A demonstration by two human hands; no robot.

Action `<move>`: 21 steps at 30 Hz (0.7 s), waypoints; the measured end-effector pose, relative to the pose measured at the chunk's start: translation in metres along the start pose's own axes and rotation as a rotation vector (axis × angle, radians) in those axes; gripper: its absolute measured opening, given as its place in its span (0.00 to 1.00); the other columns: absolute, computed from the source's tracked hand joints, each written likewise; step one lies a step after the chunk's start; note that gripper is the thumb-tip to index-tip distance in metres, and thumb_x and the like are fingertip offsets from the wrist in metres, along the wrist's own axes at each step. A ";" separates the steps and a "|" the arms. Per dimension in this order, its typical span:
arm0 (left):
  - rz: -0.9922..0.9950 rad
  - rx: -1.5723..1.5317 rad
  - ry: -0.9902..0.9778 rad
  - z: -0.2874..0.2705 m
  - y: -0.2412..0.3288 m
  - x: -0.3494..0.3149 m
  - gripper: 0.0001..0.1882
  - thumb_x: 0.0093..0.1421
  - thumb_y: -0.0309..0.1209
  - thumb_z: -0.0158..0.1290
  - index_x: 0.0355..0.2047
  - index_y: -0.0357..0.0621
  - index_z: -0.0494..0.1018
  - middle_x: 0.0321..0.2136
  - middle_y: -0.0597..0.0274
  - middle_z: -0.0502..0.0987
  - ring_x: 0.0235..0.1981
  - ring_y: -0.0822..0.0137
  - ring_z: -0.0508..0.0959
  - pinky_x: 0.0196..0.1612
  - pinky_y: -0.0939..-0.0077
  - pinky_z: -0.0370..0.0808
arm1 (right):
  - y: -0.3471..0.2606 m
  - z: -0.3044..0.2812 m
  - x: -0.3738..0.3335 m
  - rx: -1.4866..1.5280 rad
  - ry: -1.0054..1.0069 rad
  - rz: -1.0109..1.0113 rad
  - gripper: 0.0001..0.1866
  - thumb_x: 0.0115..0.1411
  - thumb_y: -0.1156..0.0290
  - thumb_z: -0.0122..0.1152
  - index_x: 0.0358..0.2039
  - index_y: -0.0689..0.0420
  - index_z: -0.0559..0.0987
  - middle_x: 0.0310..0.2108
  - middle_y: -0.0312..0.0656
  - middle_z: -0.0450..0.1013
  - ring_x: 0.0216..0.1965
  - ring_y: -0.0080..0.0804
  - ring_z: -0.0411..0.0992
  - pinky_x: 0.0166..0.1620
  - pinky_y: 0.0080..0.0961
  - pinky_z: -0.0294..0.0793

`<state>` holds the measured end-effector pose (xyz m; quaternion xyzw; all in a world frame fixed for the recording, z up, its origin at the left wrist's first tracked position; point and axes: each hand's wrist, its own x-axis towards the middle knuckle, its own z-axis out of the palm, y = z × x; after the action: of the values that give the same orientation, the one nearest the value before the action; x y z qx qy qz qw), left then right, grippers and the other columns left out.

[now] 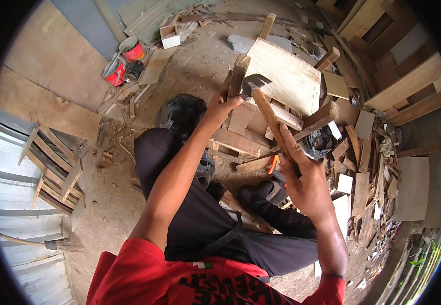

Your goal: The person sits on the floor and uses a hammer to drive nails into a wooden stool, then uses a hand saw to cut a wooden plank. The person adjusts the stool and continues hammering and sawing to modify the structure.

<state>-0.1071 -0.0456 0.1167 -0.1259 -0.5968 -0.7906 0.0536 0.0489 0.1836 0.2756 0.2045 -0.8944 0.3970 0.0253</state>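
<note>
My right hand [304,178] is closed round the wooden handle of a hammer [268,111]. The dark, claw-shaped metal head is up beside a wooden leg [239,71]; whether it touches the wood I cannot tell. Lower on that leg is my left hand [221,108], its fingers wrapped round the wood and its thumb toward the hammer head. The leg belongs to an upturned piece of wooden furniture with a pale board [286,71]. Other legs stick up from it, one at the near right [322,116]. Any nail is too small to make out.
Scrap wood [363,188] is heaped at the right. An orange-handled tool [274,163] lies near my foot. Red paint cans [113,72] stand at the far left, and a slatted wooden piece [57,165] and a broom [63,244] are at the left wall. Black plastic bags [182,112] lie by my knee.
</note>
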 end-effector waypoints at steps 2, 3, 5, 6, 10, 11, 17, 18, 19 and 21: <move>0.021 0.027 0.033 0.003 0.001 0.000 0.20 0.60 0.41 0.60 0.46 0.39 0.76 0.39 0.70 0.77 0.41 0.77 0.71 0.46 0.76 0.67 | -0.005 -0.003 0.002 0.047 0.026 -0.020 0.30 0.64 0.83 0.55 0.67 0.58 0.66 0.40 0.63 0.77 0.41 0.59 0.79 0.43 0.32 0.76; 0.028 0.039 0.035 0.003 0.001 0.000 0.20 0.60 0.41 0.60 0.46 0.39 0.76 0.38 0.70 0.76 0.40 0.77 0.71 0.46 0.76 0.67 | -0.007 -0.004 0.003 0.065 0.041 -0.014 0.30 0.63 0.83 0.55 0.67 0.58 0.66 0.39 0.63 0.77 0.40 0.59 0.79 0.43 0.32 0.76; 0.040 0.061 0.019 0.002 0.000 0.002 0.20 0.61 0.41 0.60 0.45 0.39 0.76 0.37 0.71 0.76 0.39 0.78 0.71 0.44 0.77 0.67 | -0.012 0.000 0.001 0.053 0.051 0.034 0.30 0.63 0.83 0.55 0.67 0.58 0.65 0.39 0.63 0.77 0.41 0.59 0.79 0.44 0.33 0.76; 0.047 0.070 0.003 0.001 -0.002 0.003 0.19 0.61 0.42 0.60 0.45 0.39 0.76 0.36 0.71 0.76 0.38 0.79 0.71 0.44 0.77 0.66 | -0.012 0.001 0.001 0.033 0.044 0.045 0.31 0.63 0.84 0.55 0.67 0.58 0.65 0.39 0.63 0.77 0.42 0.59 0.78 0.45 0.33 0.76; 0.044 0.070 0.035 0.000 -0.003 0.000 0.20 0.60 0.43 0.60 0.44 0.40 0.76 0.36 0.72 0.75 0.38 0.79 0.71 0.43 0.77 0.67 | -0.009 -0.004 0.004 -0.015 -0.019 0.001 0.30 0.63 0.84 0.55 0.66 0.58 0.66 0.39 0.64 0.77 0.43 0.60 0.78 0.45 0.32 0.75; 0.040 0.073 0.042 0.003 -0.001 -0.001 0.20 0.60 0.44 0.60 0.44 0.40 0.76 0.36 0.72 0.76 0.38 0.79 0.71 0.43 0.77 0.67 | -0.009 -0.002 0.002 -0.007 0.006 -0.010 0.30 0.63 0.84 0.55 0.66 0.59 0.66 0.39 0.64 0.77 0.43 0.59 0.78 0.46 0.33 0.75; 0.039 0.032 -0.054 0.002 0.009 -0.004 0.23 0.55 0.38 0.67 0.46 0.39 0.76 0.38 0.67 0.78 0.41 0.74 0.75 0.46 0.74 0.71 | -0.006 0.002 0.001 0.011 0.045 0.024 0.30 0.62 0.85 0.55 0.66 0.59 0.67 0.44 0.65 0.76 0.44 0.56 0.79 0.47 0.32 0.75; 0.027 0.064 -0.068 0.001 0.010 -0.003 0.25 0.53 0.37 0.69 0.47 0.38 0.76 0.39 0.66 0.79 0.42 0.73 0.76 0.47 0.73 0.72 | -0.005 0.003 0.002 0.019 0.056 0.026 0.30 0.62 0.85 0.54 0.66 0.59 0.67 0.44 0.65 0.76 0.43 0.55 0.79 0.46 0.32 0.75; 0.016 0.096 -0.082 0.001 0.012 -0.003 0.26 0.51 0.35 0.70 0.48 0.38 0.75 0.40 0.64 0.79 0.43 0.72 0.76 0.48 0.72 0.73 | -0.006 0.003 0.002 0.027 0.067 0.028 0.30 0.62 0.85 0.54 0.66 0.60 0.67 0.44 0.65 0.76 0.42 0.55 0.80 0.46 0.31 0.75; -0.015 0.188 -0.078 0.001 0.011 -0.002 0.31 0.47 0.33 0.74 0.50 0.37 0.74 0.43 0.60 0.80 0.45 0.69 0.77 0.50 0.71 0.74 | -0.007 0.010 0.000 0.073 0.147 -0.008 0.30 0.63 0.85 0.54 0.66 0.60 0.67 0.42 0.64 0.76 0.40 0.55 0.80 0.45 0.31 0.75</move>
<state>-0.1023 -0.0474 0.1264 -0.1466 -0.6708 -0.7262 0.0357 0.0530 0.1722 0.2743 0.1791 -0.8743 0.4432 0.0847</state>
